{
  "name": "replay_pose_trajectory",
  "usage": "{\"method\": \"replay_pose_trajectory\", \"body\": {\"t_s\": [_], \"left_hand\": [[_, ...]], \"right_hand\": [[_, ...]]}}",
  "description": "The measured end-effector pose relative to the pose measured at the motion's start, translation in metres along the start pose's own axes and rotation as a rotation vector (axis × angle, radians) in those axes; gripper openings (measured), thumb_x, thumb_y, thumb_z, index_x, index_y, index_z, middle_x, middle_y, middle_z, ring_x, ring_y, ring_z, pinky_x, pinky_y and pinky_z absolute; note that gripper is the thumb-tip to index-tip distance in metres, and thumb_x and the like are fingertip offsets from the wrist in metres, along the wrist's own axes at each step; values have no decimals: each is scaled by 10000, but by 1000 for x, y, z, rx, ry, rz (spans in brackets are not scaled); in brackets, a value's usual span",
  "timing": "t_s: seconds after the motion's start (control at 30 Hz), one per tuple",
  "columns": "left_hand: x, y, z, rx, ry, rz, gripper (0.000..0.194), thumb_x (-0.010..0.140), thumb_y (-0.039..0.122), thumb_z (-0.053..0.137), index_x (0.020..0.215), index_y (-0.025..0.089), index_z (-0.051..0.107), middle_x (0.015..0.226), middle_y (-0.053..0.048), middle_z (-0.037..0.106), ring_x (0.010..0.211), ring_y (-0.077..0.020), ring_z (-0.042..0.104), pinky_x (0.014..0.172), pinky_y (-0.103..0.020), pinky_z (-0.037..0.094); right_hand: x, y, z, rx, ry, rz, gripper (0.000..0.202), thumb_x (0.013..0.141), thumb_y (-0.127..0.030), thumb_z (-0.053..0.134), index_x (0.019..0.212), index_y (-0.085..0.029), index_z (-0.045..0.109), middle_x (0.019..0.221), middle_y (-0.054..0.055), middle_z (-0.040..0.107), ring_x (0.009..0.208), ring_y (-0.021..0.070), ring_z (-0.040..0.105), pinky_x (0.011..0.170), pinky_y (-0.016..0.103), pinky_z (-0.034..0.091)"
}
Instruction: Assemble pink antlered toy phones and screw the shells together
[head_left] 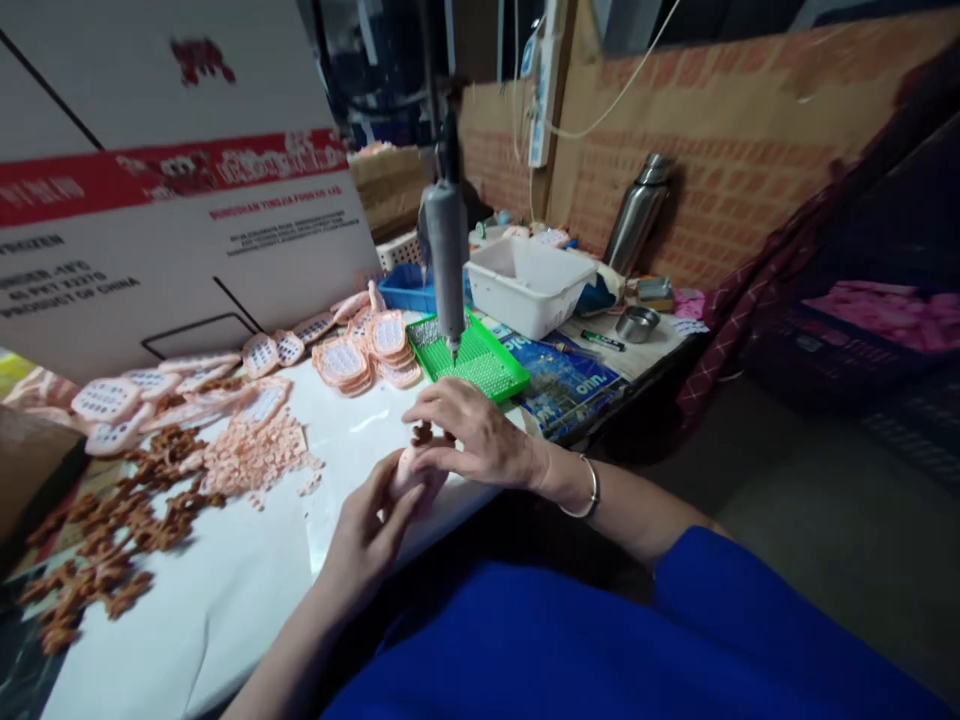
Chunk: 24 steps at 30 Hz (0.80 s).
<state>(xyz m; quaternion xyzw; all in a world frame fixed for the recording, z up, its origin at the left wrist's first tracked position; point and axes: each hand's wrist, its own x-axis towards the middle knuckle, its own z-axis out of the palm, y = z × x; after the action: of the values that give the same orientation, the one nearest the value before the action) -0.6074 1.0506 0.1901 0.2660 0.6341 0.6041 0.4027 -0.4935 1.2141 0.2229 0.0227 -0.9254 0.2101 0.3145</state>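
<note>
My left hand (377, 520) is closed around a small pale pink piece (409, 470) at the table's front edge. Over it, my right hand (476, 435) pinches a small brown piece (421, 433) at the top of the pink one; the fingers partly hide both. A hanging grey dispenser with a thin nozzle (446, 265) points down just beyond my right hand. Beneath its tip lies a green tray (487, 372) filled with small pale bits. To the left are a heap of brown pieces (112, 530) and a pile of little pink pieces (251, 455).
Stacks of pink oval pieces (345, 362) line the back of the white table (247, 560), before a large printed carton (172, 230). A white bin (529, 285), a blue tray (412, 287), a steel flask (637, 215), a metal cup (637, 323) and a green marker (602, 340) stand or lie at the right.
</note>
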Motion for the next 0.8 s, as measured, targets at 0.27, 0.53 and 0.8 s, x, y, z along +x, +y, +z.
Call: {"method": "replay_pose_trajectory", "body": {"t_s": [0.27, 0.53, 0.8], "left_hand": [[18, -4, 3, -507, 95, -360, 643, 397, 430, 956, 907, 139, 695, 743, -28, 706, 632, -144, 622, 577, -206, 506], [48, -2, 31, -637, 184, -461, 550, 335, 321, 930, 789, 120, 694, 654, -7, 686, 536, -117, 598, 502, -185, 502], [55, -16, 32, -485, 173, -409, 499, 520, 376, 902, 904, 140, 687, 732, -14, 703, 583, -129, 623, 558, -201, 523]], "right_hand": [[57, 71, -29, 332, 228, 546, 582, 918, -406, 522, 1433, -237, 308, 1328, 121, 555, 1303, 247, 505, 1098, 480, 468], [85, 103, -21, 723, 141, 554, 467, 719, -530, 736, 956, -196, 513, 709, -54, 562, 654, 95, 590, 614, 238, 522], [89, 125, 8, 633, 136, 743, 486, 839, -647, 589, 934, -176, 516, 589, -106, 420, 522, 11, 422, 508, 191, 385]]}}
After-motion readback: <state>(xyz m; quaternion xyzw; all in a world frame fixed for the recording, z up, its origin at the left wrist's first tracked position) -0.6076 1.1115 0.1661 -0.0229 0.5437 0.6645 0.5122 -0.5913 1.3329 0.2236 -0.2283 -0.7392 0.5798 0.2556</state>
